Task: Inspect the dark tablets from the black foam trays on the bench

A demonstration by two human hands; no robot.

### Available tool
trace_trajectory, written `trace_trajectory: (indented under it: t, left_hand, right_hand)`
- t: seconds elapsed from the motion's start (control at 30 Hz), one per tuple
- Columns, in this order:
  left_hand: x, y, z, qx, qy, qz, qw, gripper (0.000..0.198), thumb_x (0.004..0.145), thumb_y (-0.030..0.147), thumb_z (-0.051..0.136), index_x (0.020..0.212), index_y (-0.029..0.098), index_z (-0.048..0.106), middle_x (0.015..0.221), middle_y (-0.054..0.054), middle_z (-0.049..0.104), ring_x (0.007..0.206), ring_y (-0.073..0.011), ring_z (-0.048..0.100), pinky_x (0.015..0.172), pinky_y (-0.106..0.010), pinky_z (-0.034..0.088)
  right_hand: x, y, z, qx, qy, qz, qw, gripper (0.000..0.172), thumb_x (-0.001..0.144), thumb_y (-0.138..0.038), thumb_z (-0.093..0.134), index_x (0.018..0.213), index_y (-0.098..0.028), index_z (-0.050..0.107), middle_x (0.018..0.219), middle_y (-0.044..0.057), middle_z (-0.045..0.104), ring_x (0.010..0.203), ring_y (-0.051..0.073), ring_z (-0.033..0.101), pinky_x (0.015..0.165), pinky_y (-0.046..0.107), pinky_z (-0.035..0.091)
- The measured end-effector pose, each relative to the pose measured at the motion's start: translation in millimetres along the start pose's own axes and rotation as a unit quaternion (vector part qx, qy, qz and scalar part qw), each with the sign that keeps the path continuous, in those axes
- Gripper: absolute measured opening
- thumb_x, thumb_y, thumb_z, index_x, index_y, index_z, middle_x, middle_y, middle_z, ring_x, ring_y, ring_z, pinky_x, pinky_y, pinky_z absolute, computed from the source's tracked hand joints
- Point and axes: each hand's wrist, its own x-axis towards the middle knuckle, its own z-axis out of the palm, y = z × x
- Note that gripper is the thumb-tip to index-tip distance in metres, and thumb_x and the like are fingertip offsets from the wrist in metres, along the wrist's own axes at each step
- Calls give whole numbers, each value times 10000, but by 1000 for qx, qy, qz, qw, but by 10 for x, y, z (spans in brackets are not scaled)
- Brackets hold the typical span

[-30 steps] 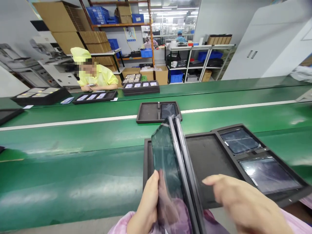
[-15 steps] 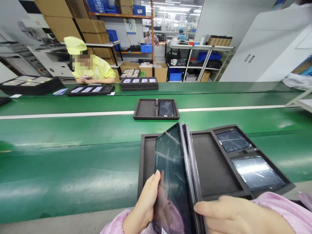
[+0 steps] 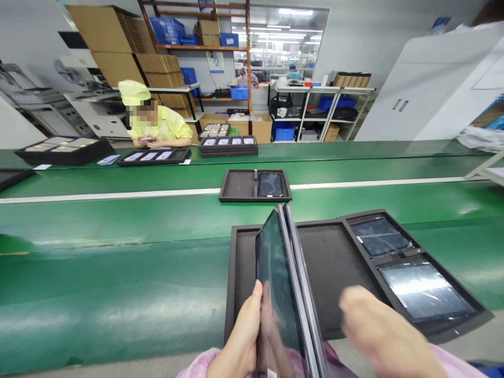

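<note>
My left hand (image 3: pixel 241 341) grips a stack of dark tablets (image 3: pixel 281 278) held on edge, glass faces to the left, above a black foam tray (image 3: pixel 336 257). My right hand (image 3: pixel 378 336) hovers blurred just right of the stack, fingers loosely apart, holding nothing. The tray's left and middle pockets lie bare. Its right side holds two tablets in film, the far tablet (image 3: pixel 378 236) and the near tablet (image 3: pixel 425 291).
A smaller black tray (image 3: pixel 238 186) with one dark tablet (image 3: pixel 270 185) sits on the green conveyor belt (image 3: pixel 118 252). Across the belt a person in yellow (image 3: pixel 157 123) works beside more trays (image 3: pixel 153 156). Shelves, cartons and blue bins stand behind.
My right hand has come off the edge of the tablet stack and drifted right. The stack has tilted slightly more upright in my left hand.
</note>
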Motion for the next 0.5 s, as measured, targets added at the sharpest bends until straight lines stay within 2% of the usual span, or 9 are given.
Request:
trace_trajectory:
  t: [0.07, 0.1, 0.13, 0.2, 0.23, 0.3, 0.4, 0.47, 0.5]
  left_hand:
    - [-35, 31, 63, -12, -23, 10, 1000, 481, 768, 600, 526, 812, 140, 662, 580, -35, 673, 535, -178, 623, 629, -298, 511]
    - [-52, 38, 93, -12, -40, 24, 999, 467, 769, 587, 535, 840, 143, 663, 606, -40, 683, 554, -181, 630, 628, -294, 509]
    - [-63, 34, 117, -6, -59, 40, 997, 459, 764, 580, 547, 867, 148, 662, 626, -43, 690, 567, -183, 634, 618, -290, 505]
    - [-62, -6, 136, 44, -94, 52, 993, 498, 728, 626, 553, 818, 150, 663, 569, -41, 667, 503, -183, 611, 515, -277, 472]
    - [-50, -34, 125, 91, -112, 51, 988, 548, 705, 675, 531, 725, 142, 657, 504, -42, 631, 436, -172, 575, 435, -258, 420]
    - [-16, -71, 60, 227, -140, 61, 962, 655, 674, 757, 453, 506, 139, 592, 376, -34, 522, 313, -127, 463, 341, -220, 275]
    - [-16, 33, -78, 422, -155, 90, 889, 638, 684, 731, 463, 411, 158, 531, 310, 3, 420, 250, -77, 323, 325, -213, 187]
    - [-61, 213, -124, 453, -99, 158, 872, 517, 700, 645, 547, 471, 183, 533, 316, 37, 405, 272, -86, 331, 339, -217, 247]
    - [-84, 316, -119, 433, -51, 232, 870, 459, 707, 606, 578, 514, 192, 540, 359, 36, 449, 324, -101, 398, 377, -221, 316]
  right_hand:
    - [81, 14, 297, 37, -23, 7, 999, 711, 651, -517, 724, 1265, -284, 451, 1178, 76, 607, 1081, 299, 571, 942, 458, 465]
    - [122, 11, 441, 51, -23, 42, 998, 822, 645, -506, 728, 1335, -230, 376, 1243, 126, 557, 1136, 330, 529, 946, 478, 453]
    - [163, 3, 565, 63, -11, 78, 995, 837, 674, -469, 709, 1365, -184, 333, 1250, 158, 543, 1146, 338, 519, 935, 477, 460]
    - [252, -26, 710, 99, 55, 164, 980, 662, 762, -345, 602, 1347, -156, 356, 1161, 152, 602, 1067, 297, 582, 885, 425, 502]
    - [300, -45, 726, 124, 93, 202, 967, 573, 777, -281, 541, 1317, -160, 393, 1104, 128, 635, 1004, 267, 616, 856, 392, 520]
    - [398, -88, 670, 185, 129, 283, 932, 542, 750, -191, 473, 1290, -175, 422, 1065, 88, 661, 912, 223, 645, 808, 344, 539]
    - [525, -160, 524, 251, 94, 353, 896, 653, 680, -141, 480, 1325, -185, 394, 1181, 70, 616, 987, 214, 618, 860, 344, 516]
    - [597, -207, 480, 279, 72, 365, 885, 706, 654, -147, 491, 1349, -179, 377, 1267, 73, 559, 1111, 226, 554, 962, 377, 448]
    - [632, -226, 481, 290, 67, 365, 882, 716, 650, -156, 498, 1355, -176, 375, 1296, 74, 534, 1164, 226, 515, 1011, 389, 399]
